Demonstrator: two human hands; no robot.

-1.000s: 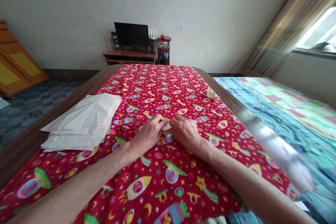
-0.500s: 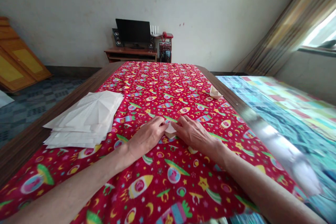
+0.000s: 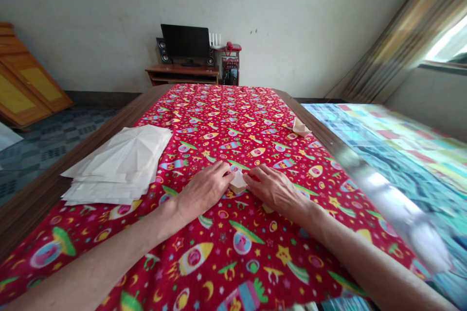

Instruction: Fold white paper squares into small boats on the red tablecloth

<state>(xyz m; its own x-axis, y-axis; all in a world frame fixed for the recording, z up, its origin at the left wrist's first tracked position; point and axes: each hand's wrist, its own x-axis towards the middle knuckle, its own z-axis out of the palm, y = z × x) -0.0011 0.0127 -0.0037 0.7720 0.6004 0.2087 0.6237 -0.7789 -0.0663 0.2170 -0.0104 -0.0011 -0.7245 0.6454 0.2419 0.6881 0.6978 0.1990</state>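
Note:
A small piece of folded paper (image 3: 238,183) lies on the red patterned cloth (image 3: 219,131), between my two hands. My left hand (image 3: 211,180) pinches its left side, fingers curled together. On the opposite side, my right hand (image 3: 272,185) is closed on the right edge with bent fingers. The fingertips cover the paper's side edges, so only its pale middle and front point show. Left of my hands is a pile of creased white paper sheets (image 3: 120,165). A folded paper shape (image 3: 301,128) with raised sides rests near the cloth's right edge.
The cloth covers a dark wooden table (image 3: 330,143). Beyond it are a monitor (image 3: 185,41) with speakers and a red telephone (image 3: 229,47) by the wall. A bed with a patchwork cover (image 3: 394,141) stands right, a wooden cabinet (image 3: 29,77) left.
My hands stay at the folded paper with only slight finger movement. A little more of its middle shows between the fingertips. The pile and the other paper shape stay in place.

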